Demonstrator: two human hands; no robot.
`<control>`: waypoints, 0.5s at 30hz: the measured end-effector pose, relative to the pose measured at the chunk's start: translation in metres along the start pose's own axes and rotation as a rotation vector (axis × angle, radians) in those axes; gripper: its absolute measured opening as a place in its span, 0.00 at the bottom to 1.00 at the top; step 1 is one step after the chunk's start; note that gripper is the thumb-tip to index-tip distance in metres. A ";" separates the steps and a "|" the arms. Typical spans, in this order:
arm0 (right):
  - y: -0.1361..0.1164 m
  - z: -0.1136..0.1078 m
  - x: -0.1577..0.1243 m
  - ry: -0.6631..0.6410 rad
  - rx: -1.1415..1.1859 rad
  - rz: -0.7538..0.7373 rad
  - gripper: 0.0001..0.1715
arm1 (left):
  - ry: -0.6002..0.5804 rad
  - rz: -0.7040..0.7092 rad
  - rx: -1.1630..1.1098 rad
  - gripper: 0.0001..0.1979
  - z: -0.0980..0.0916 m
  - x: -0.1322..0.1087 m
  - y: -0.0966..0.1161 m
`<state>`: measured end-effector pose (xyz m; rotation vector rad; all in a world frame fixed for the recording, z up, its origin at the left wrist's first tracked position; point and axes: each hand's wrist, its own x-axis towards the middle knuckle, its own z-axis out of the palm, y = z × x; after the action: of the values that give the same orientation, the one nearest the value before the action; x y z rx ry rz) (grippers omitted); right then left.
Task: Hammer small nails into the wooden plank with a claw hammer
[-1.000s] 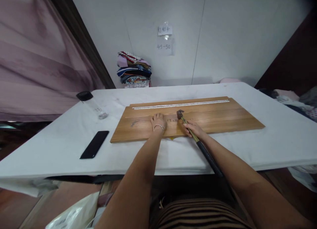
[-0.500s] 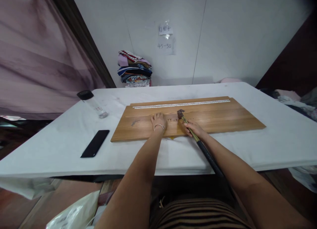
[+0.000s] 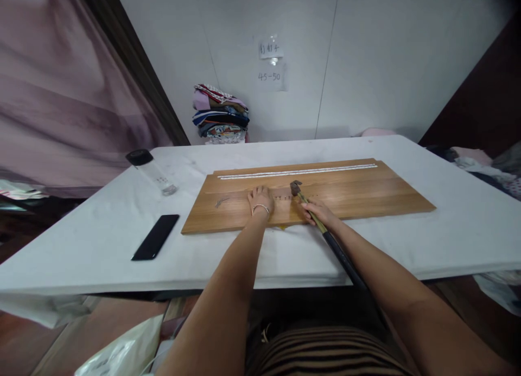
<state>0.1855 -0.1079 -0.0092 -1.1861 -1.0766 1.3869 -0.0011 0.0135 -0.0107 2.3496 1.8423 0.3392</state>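
A wooden board (image 3: 358, 189) lies across the white-covered table. My left hand (image 3: 261, 198), with a bracelet at the wrist, rests flat on the board with its fingers stretched out. My right hand (image 3: 318, 211) is wrapped round the handle of a hammer (image 3: 296, 188), close below its head. The hammer head is over the middle of the board; whether it touches a nail I cannot tell. Several small nails (image 3: 280, 197) stand in a row between my left hand and the hammer head. A little heap of loose nails (image 3: 222, 201) lies on the board's left part.
Two white strips (image 3: 297, 171) run along the board's far side. Left of the board are a black phone (image 3: 155, 237) and a clear bottle with a black lid (image 3: 152, 171), lying tilted. Folded cloths (image 3: 222, 113) are stacked behind the table (image 3: 244, 267), against the wall.
The hammer head has tilted slightly in my right hand's grip. My left hand stays in place on the board, and the view has shifted a little.
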 end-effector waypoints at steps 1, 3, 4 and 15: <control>0.000 0.000 0.000 0.001 0.002 -0.003 0.30 | -0.005 -0.002 -0.003 0.23 0.000 0.000 0.000; 0.000 0.000 0.000 0.005 0.011 -0.008 0.30 | -0.014 -0.004 -0.005 0.22 -0.001 0.000 0.000; 0.000 0.000 0.000 0.007 0.014 -0.007 0.30 | -0.016 -0.007 -0.005 0.22 -0.001 0.000 0.001; 0.000 -0.001 0.000 -0.001 0.020 -0.007 0.28 | -0.006 -0.006 -0.005 0.22 0.002 0.001 0.000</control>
<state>0.1864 -0.1081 -0.0092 -1.1664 -1.0642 1.3898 -0.0003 0.0149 -0.0122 2.3385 1.8431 0.3353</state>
